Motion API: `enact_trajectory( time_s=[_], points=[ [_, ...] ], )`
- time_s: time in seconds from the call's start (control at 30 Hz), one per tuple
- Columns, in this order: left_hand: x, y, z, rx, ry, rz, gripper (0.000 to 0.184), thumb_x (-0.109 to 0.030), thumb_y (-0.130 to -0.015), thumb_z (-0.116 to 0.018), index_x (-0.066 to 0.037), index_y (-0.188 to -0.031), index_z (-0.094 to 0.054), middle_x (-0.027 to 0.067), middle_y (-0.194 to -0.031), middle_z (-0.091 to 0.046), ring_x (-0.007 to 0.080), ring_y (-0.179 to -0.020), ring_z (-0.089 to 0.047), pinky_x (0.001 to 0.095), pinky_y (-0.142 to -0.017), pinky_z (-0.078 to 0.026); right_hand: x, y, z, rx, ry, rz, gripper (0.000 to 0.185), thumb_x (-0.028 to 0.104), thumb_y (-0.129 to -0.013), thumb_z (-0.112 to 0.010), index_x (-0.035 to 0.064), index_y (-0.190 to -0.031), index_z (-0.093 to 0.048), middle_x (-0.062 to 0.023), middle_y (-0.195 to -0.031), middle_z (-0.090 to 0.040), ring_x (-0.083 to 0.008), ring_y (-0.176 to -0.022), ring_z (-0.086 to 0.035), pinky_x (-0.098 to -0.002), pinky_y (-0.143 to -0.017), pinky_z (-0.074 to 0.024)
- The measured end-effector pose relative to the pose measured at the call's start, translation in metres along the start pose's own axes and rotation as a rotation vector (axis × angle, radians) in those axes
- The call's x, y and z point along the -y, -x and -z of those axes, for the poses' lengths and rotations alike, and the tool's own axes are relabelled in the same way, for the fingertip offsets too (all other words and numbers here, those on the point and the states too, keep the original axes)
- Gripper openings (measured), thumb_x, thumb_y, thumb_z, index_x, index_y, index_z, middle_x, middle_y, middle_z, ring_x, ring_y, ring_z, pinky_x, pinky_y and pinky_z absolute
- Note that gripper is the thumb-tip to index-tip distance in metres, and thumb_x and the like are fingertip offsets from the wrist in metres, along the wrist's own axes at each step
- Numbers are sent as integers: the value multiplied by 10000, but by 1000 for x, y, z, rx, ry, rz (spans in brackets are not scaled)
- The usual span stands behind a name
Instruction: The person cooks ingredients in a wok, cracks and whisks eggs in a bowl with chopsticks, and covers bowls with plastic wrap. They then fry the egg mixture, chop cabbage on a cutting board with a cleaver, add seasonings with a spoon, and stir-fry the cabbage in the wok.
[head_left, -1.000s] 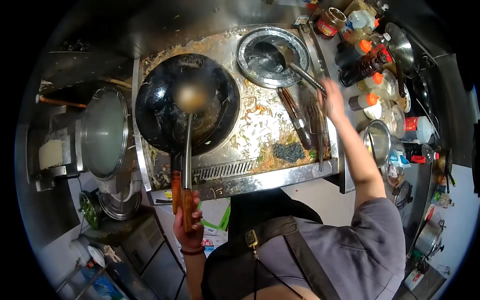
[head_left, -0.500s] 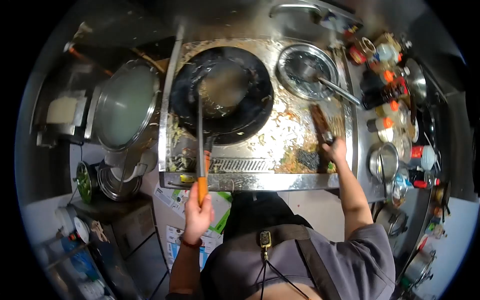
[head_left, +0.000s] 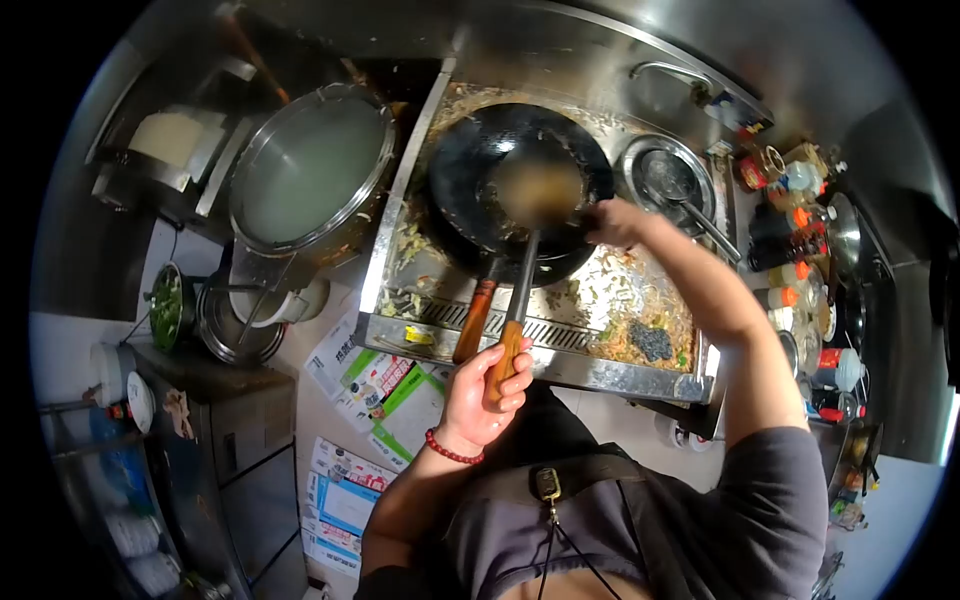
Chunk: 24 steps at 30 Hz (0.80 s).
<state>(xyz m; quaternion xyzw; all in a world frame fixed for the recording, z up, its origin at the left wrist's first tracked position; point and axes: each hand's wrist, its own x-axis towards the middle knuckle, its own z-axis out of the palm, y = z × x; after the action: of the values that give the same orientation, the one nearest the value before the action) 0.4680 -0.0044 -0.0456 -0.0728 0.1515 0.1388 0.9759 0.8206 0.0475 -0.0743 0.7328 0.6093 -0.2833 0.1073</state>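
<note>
My left hand (head_left: 485, 395) is closed around the wooden handle of a long metal ladle (head_left: 524, 290). The ladle's head reaches into a black wok (head_left: 455, 170), where a brownish round patch is smeared by motion. At the wok's right rim, my right hand (head_left: 622, 222) is closed in a fist, apparently around the brush it gripped before. The brush itself is mostly hidden by the hand and the blur. The wok's own wooden handle (head_left: 475, 320) points toward me, just left of the ladle.
Food scraps (head_left: 640, 335) litter the steel stovetop. A metal pot (head_left: 668, 165) with a ladle in it stands right of the wok. Cloudy liquid fills a large pot (head_left: 240, 220) at left. Sauce bottles (head_left: 790, 245) line the right side; flattened printed cardboard (head_left: 345, 490) covers the floor.
My right hand has moved from the stove's right side up and left to the wok, and the brush has left its spot there. My left hand still grips the ladle. The view has shifted.
</note>
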Motion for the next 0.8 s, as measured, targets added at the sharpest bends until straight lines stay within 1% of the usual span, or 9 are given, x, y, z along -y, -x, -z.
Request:
enact_trajectory(
  time_s=[0.17, 0.2, 0.3, 0.37, 0.43, 0.5, 0.57, 0.63, 0.8],
  points=[
    [-5, -14, 14, 270, 318, 124, 416, -200, -946, -378, 81, -1253, -360, 47, -837, -413, 72, -549, -402, 183, -400, -370, 19, -33, 4, -116, 183, -153, 459, 309, -754, -646, 140, -1171, -553, -161, -889, -648, -291, -866, -625, -381, -745, -506],
    [-13, -20, 14, 102, 233, 94, 384, -213, -944, -396, 51, -1223, -398, 38, -799, -416, 70, -545, -395, 190, -374, -357, 7, -47, -19, -164, -219, -54, 485, 307, -748, -657, 134, -1186, -543, -177, -854, -644, -280, -848, -632, -369, -692, -512],
    [-46, 9, -17, -282, -702, -114, 249, -144, -898, -491, -4, -1099, -449, 35, -721, -455, 84, -484, -425, 226, -328, -337, 23, -3, 25, 63, -346, -140, 485, 287, -722, -674, 139, -1173, -570, -194, -908, -637, -256, -894, -625, -330, -757, -480],
    [-64, 28, -23, -481, -1419, -51, 351, -72, -848, -518, -6, -1172, -400, 88, -741, -536, 144, -501, -528, 281, -372, -415, -59, -41, 3, -32, 76, 95, 442, 288, -721, -662, 144, -1134, -599, -170, -959, -639, -249, -917, -619, -337, -769, -478],
    [-73, 36, -12, -601, -2095, -437, 427, -52, -819, -525, -4, -1220, -386, 147, -750, -602, 222, -573, -596, 339, -503, -492, -53, -59, 3, -174, 37, 98, 400, 285, -727, -648, 139, -1098, -616, -151, -945, -648, -255, -888, -627, -348, -724, -493],
    [-85, 55, -25, -615, -2161, -521, 503, -57, -799, -543, 9, -1265, -365, 199, -816, -629, 263, -671, -632, 366, -620, -509, 5, -93, 8, -322, -112, -281, 399, 277, -736, -646, 103, -1094, -607, -172, -882, -645, -234, -828, -636, -349, -667, -502],
    [-89, 77, -15, -597, -2185, -696, 509, -51, -805, -546, 18, -1275, -364, 189, -843, -616, 250, -696, -635, 363, -615, -505, 26, -155, -44, -450, -393, -85, 440, 293, -749, -639, 54, -1115, -585, -164, -816, -646, -256, -788, -636, -355, -655, -514],
    [-86, 101, -7, -501, -2064, -925, 528, -43, -803, -552, 16, -1285, -345, 201, -764, -596, 327, -577, -601, 362, -512, -487, 121, -77, -10, -72, -865, -330, 472, 306, -776, -623, 14, -1142, -559, -151, -847, -644, -265, -802, -629, -366, -652, -532],
    [-52, 143, 32, -565, -1144, -612, 520, 34, -805, -517, 5, -1295, -346, 63, -697, -539, 115, -407, -458, 226, -372, -370, 6, -13, -4, 120, -521, 364, 414, 262, -815, -589, 38, -1162, -566, -126, -1007, -642, -207, -837, -619, -309, -723, -528]
  ],
)
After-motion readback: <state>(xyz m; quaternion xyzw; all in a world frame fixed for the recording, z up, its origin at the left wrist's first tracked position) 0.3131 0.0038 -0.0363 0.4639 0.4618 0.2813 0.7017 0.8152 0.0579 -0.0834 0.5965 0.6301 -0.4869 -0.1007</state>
